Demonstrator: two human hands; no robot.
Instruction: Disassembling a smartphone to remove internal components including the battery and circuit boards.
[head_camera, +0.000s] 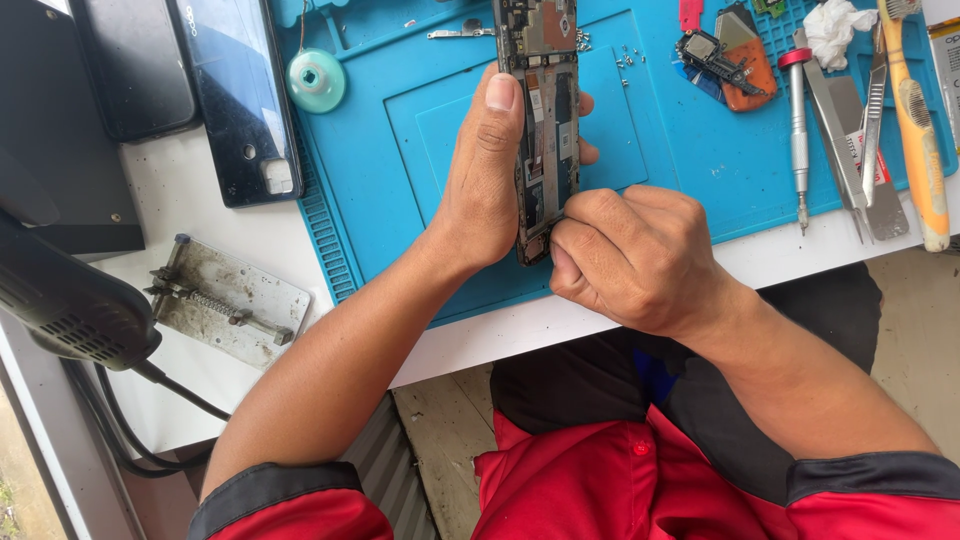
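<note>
Fingers (497, 100) around opened phone (545, 110), circuitry exposed

A white table (190, 215) carries a blue work mat (700, 150) on its far side. Directly on the bare tabletop lie two dark phones (235, 95), side by side, and a worn metal clamp plate (232, 302) nearer the edge.
</note>
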